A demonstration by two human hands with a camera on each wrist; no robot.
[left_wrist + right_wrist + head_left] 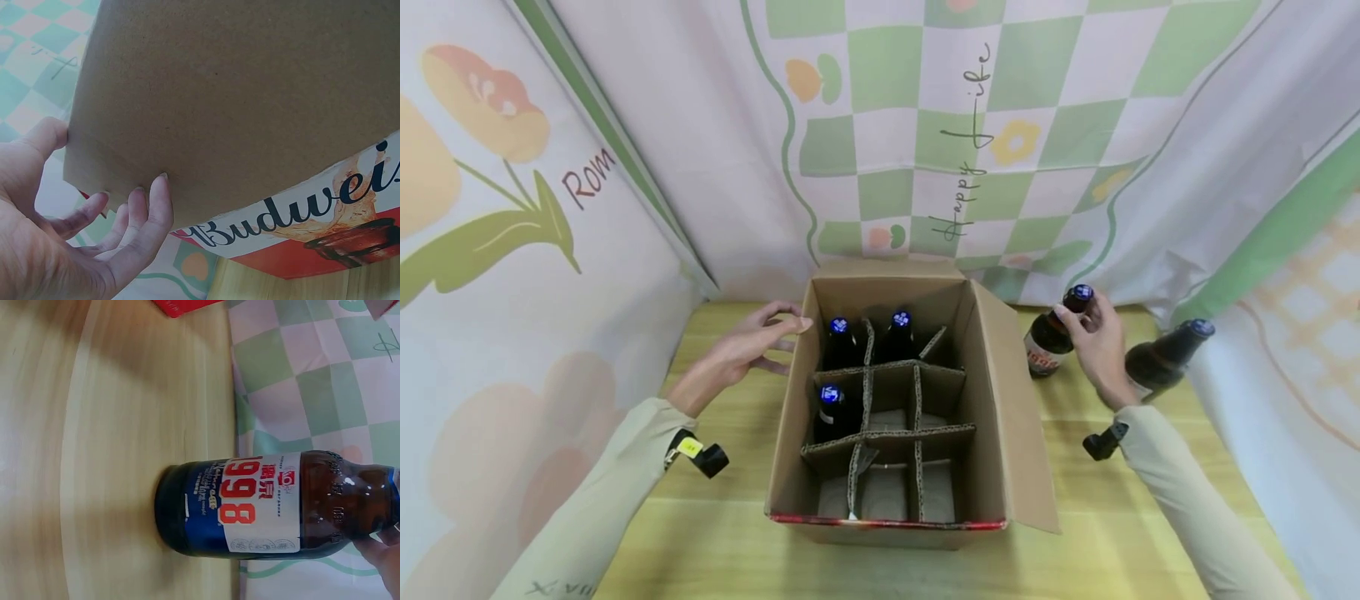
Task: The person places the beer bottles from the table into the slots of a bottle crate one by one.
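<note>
An uncapped-flap cardboard box [891, 528] holds three dark bottles with blue caps, one at back left [839, 337], one at back middle [900, 333] and one at middle left [833, 408]. Against its left side, my left hand [752, 343] touches the brown flap [212, 94] with fingers spread and loosely bent. Right of the box, my right hand [1099, 337] pinches the neck of a brown beer bottle [256, 506] labelled 1998. Whether that bottle's base touches the table cannot be made out. Another brown bottle [1165, 358] stands behind the right wrist, its lower part partly hidden.
Cardboard dividers [895, 433] split the box into several compartments. Its right flap [1022, 417] leans outward toward the held bottle. The wooden table [700, 542] ends at a patterned cloth [887, 142] behind and at the sides.
</note>
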